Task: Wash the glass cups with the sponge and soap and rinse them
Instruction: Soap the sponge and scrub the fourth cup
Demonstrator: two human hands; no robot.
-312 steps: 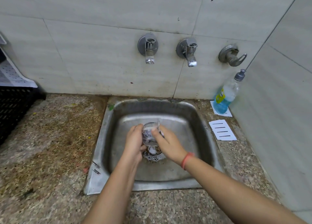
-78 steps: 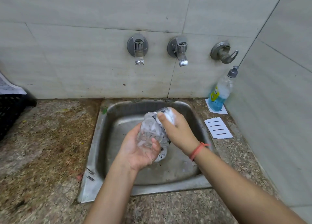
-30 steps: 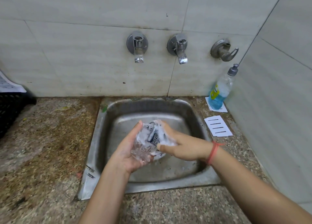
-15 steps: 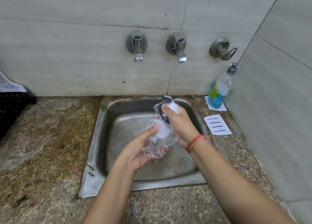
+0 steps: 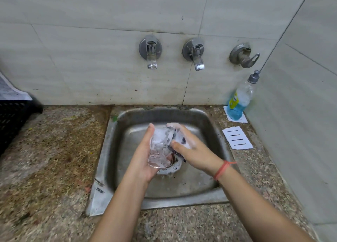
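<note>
Left hand (image 5: pixel 144 159): it comes up from near me, with the palm turned to the right. The fingers are curled round the glass cup.
Glass cup (image 5: pixel 160 148): it is in my left hand, over the drain, and full of foam. It is tilted, with its bottom near me and its mouth far and a bit right.
Right hand (image 5: pixel 195 150): it reaches in from the right, with the fingers bent and pinching the sponge.
Sponge (image 5: pixel 179 141): it is dark and foamy, and it touches the cup's right side near the mouth.
What matters: the cup lies just left of my right fingers, so I think that hand rubs along the cup.
Sink (image 5: pixel 104 165): it is steel and wet.
Soap bottle (image 5: pixel 238 101): it is blue and stands far right.
Taps (image 5: pixel 150 54): I see no water running. I think the rinse is not done yet.
</note>
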